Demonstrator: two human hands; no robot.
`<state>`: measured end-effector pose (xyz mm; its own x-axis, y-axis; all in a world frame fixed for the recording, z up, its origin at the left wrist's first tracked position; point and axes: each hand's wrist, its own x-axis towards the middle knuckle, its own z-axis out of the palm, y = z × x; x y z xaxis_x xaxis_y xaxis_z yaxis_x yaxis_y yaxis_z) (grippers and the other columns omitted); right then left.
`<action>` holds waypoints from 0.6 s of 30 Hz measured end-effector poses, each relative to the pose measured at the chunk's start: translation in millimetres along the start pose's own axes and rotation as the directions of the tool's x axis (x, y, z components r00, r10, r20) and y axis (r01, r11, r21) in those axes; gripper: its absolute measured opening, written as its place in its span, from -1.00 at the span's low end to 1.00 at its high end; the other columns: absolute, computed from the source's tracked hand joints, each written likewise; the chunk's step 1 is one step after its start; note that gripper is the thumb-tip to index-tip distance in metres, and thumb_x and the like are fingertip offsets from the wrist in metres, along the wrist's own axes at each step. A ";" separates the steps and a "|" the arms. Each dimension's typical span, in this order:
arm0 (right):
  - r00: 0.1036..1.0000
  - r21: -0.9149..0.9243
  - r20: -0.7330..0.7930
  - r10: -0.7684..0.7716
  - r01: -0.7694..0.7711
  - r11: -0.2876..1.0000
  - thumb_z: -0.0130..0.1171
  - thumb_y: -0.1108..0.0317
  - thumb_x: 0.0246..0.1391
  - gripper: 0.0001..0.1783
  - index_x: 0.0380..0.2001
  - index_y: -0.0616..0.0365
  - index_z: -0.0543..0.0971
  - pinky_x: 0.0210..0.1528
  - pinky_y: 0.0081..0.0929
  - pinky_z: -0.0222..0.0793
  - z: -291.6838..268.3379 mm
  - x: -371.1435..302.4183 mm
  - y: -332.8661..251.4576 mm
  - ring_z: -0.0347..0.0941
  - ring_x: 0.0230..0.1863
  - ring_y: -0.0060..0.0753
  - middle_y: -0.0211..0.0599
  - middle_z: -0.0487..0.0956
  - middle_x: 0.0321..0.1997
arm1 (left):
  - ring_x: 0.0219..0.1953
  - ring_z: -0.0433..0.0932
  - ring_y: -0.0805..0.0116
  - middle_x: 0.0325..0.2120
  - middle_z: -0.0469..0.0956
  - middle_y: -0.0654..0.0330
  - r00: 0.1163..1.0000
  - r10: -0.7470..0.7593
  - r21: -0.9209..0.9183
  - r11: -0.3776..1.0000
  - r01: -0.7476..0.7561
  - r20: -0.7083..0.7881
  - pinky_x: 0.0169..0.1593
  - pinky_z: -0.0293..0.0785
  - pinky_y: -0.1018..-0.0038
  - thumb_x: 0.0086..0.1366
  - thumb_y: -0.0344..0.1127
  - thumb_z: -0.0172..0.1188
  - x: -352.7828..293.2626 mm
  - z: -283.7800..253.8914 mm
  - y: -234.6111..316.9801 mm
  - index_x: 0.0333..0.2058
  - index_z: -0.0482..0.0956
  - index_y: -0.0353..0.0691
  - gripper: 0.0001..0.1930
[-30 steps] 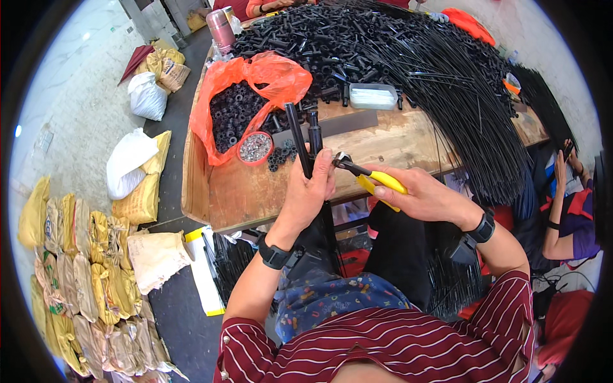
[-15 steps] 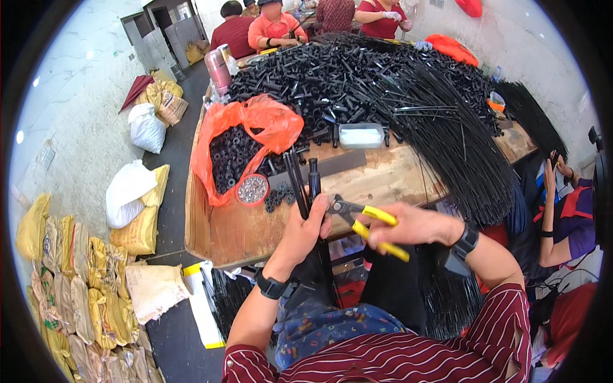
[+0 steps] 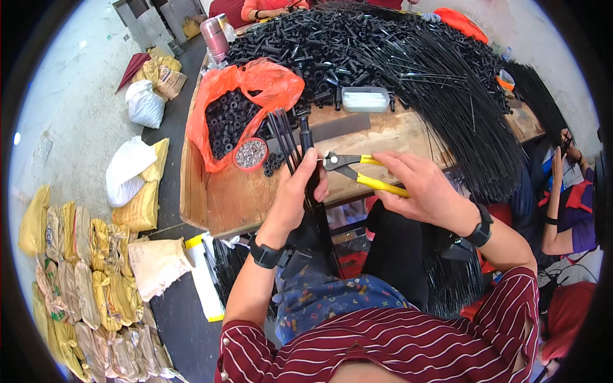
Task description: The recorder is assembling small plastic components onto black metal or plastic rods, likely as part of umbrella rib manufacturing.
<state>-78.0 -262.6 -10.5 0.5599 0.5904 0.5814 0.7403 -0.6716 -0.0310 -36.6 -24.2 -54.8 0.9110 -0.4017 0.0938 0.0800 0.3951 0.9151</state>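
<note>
In front of the table, my left hand (image 3: 295,198) is closed around a bundle of thin black rods (image 3: 285,137). Beside them stands a thicker black tube (image 3: 306,133), in the same grip. My right hand (image 3: 426,191) holds pliers (image 3: 382,185) with yellow handles, fingers on the upper handle and thumb side by the lower one. Their handles are spread apart. The dark jaws point left, close to my left thumb, and a thin pale bit shows between jaws and thumb; I cannot tell what it is.
Black tubular parts (image 3: 287,48) heap the wooden table (image 3: 236,207), with long black rods (image 3: 447,121) at right. An orange bag (image 3: 203,137) of black rings, a red-rimmed dish (image 3: 250,154) of small metal pieces and a clear box (image 3: 365,99) stand nearer. Sacks (image 3: 112,268) line the left; people work around.
The view has tipped downward. My right hand has shifted its hold on the pliers, which now lie more level. The left hand keeps the rods.
</note>
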 end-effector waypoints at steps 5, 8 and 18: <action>0.655 0.662 0.723 0.218 -0.748 0.052 -0.10 0.14 0.30 -0.56 0.03 0.30 0.39 -0.40 -0.51 0.49 -0.3 -4.7 -8.7 0.56 -0.44 -0.36 -0.17 0.59 -0.32 | -0.64 0.29 0.51 -0.59 0.37 0.27 0.999 -0.034 -0.135 0.990 0.038 0.032 -0.51 0.24 0.54 0.42 0.01 -0.12 -3.7 -7.0 -2.4 -0.17 0.36 -0.14 -0.68; 0.550 0.564 0.826 0.125 -0.810 -0.162 -0.18 0.08 0.34 -0.58 -0.07 0.24 0.43 -0.38 -0.60 0.50 -2.9 -2.4 -18.1 0.56 -0.44 -0.46 -0.22 0.59 -0.42 | -0.64 0.29 0.52 -0.54 0.40 0.26 0.999 -0.046 -0.084 0.995 0.047 0.008 -0.51 0.25 0.53 0.43 -0.03 -0.13 -2.5 -5.7 0.6 -0.21 0.38 -0.17 -0.69; 0.932 0.352 0.219 0.289 -0.352 0.867 0.30 0.32 -0.11 -0.41 0.02 0.29 0.38 -0.38 -0.42 0.43 9.9 -1.0 -17.1 0.51 -0.53 -0.24 -0.24 0.56 -0.53 | -0.66 0.23 0.57 -0.57 0.39 0.29 1.000 0.016 -0.150 0.989 -0.016 -0.002 -0.54 0.14 0.59 0.43 -0.07 -0.13 -0.5 -9.5 -2.4 -0.25 0.42 -0.19 -0.70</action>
<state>-87.5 -247.3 -18.6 0.8174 0.4542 0.3544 0.5760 -0.6329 -0.5173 -33.4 -17.1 -60.8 0.9130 -0.3935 0.1079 0.1249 0.5213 0.8442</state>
